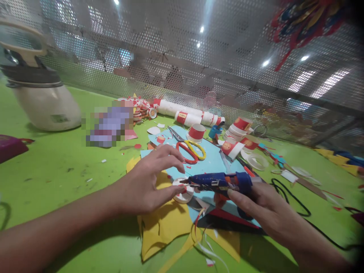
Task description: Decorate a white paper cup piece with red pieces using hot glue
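Note:
A blue hot glue gun [220, 181] is gripped in my right hand [264, 206], its nozzle pointing left. My left hand [150, 178] faces the nozzle with its thumb and fingers apart, nothing visible between them. Below the nozzle lies a small white-and-red round piece [183, 191], close to my left thumb tip; whether they touch I cannot tell. Under both hands are light blue paper [210, 161] and yellow paper [165, 227]. Scissors [187, 146] with red and yellow handles rest just beyond my left fingers.
Red-and-white paper cups [196, 132] stand and lie at the back, several nested in long rows. At the left are a white container [45, 106] and a blurred-out purple object [109, 125]. A black cord [292, 201] crosses the green table [93, 212]; a perforated metal screen [170, 57] rises behind.

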`<state>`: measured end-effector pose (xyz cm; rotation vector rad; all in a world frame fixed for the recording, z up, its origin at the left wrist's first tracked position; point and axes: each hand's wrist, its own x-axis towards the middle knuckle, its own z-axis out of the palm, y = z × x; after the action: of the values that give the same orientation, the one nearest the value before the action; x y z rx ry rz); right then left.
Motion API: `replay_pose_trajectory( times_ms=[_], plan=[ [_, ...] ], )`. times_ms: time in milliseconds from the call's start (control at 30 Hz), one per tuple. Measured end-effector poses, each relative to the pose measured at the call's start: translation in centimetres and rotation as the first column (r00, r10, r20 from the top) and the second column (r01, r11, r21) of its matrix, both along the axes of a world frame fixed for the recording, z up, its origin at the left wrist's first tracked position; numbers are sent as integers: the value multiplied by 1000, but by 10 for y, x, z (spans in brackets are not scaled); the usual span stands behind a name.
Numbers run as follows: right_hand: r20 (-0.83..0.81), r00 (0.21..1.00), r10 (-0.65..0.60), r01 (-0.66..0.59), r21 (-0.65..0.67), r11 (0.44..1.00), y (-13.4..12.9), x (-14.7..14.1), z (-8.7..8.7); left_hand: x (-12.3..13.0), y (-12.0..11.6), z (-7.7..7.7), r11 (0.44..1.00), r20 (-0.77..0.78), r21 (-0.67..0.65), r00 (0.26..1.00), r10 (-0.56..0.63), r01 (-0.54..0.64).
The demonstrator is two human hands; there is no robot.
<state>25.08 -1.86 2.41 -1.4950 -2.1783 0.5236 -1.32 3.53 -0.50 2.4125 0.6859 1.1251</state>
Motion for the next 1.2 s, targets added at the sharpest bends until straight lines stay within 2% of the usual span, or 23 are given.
replay_pose_trajectory(
  times_ms=[133,200,300,367,500,600,800,900,1000,1100,1200],
  plan=[
    [26,1000,10,-10,25,1000,-1,-1,1,1,3,-3,981,-24,169,994,103,-97],
    [31,999,19,-21,71,997,0,-1,0,1,2,-4,941,-31,311,989,147,-130],
    [66,998,-10,-2,169,986,2,0,-4,-2,-5,-3,862,-20,492,989,147,-118],
    [107,993,-39,14,223,975,5,2,-9,-5,-9,-1,824,-20,558,991,129,-96],
    [213,976,-56,-14,315,949,15,13,-18,-8,-14,2,793,-54,607,993,108,-53],
    [294,950,-101,6,308,951,23,21,-23,-6,-13,0,796,-44,603,994,98,-52],
    [413,897,-160,66,233,970,37,34,-31,2,-10,-6,849,48,516,994,99,-110],
    [434,891,-132,46,204,978,40,39,-35,7,-9,-7,898,89,425,992,87,-117],
    [447,887,-117,30,197,980,38,41,-34,10,-7,-6,954,123,269,987,106,-136],
    [389,918,-76,-30,260,965,29,30,-23,11,-4,-6,974,144,164,981,131,-154],
    [184,982,35,-101,363,927,13,5,-10,12,-4,-7,976,141,140,979,145,-165]
  ],
)
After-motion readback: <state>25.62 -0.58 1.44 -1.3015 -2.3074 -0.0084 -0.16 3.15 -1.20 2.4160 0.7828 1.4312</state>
